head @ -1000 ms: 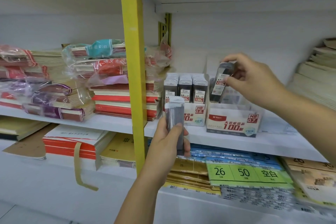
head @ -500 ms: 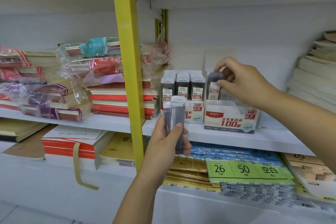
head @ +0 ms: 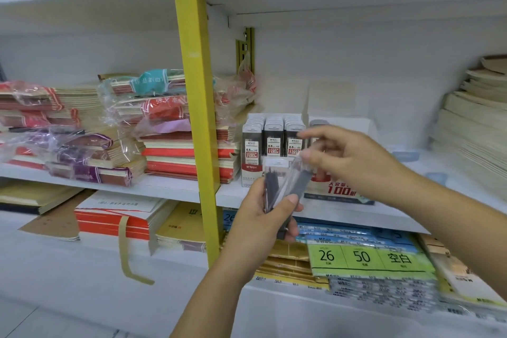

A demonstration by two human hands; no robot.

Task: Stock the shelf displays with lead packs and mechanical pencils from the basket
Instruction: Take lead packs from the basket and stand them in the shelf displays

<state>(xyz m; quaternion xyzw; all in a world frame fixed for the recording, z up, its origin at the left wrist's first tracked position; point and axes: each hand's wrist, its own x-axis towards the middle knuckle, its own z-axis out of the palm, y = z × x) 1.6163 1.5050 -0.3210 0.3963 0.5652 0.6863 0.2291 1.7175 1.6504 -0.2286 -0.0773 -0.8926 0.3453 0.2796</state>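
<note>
Lead packs point(head: 272, 186) stand nearly upright in the left hand point(head: 263, 217), long axis vertical, pale cap ends up and dark bodies running down into the palm. The fingers curl round them from behind and the thumb lies across the front. The bunch is held in the air in front of the middle shelf point(head: 164, 188), just below the displays. One more, the tilted pack point(head: 297, 178), leans out of that bunch with its upper end swung up and to the right. There the right hand point(head: 348, 159) pinches it between thumb and forefinger, the other fingers loosely spread above. Blur smears this pack and the right fingertips, so its label cannot be read, and how many packs the left hand has cannot be told. Their lower ends are covered by the palm. On the shelf behind, the left display box point(head: 250, 173) is full of upright packs in three rows, caps up, marked 0.5. The right display box point(head: 343, 192) is largely hidden by the right hand and wrist, with one grey pack top point(head: 318, 123) showing above the fingers.
</note>
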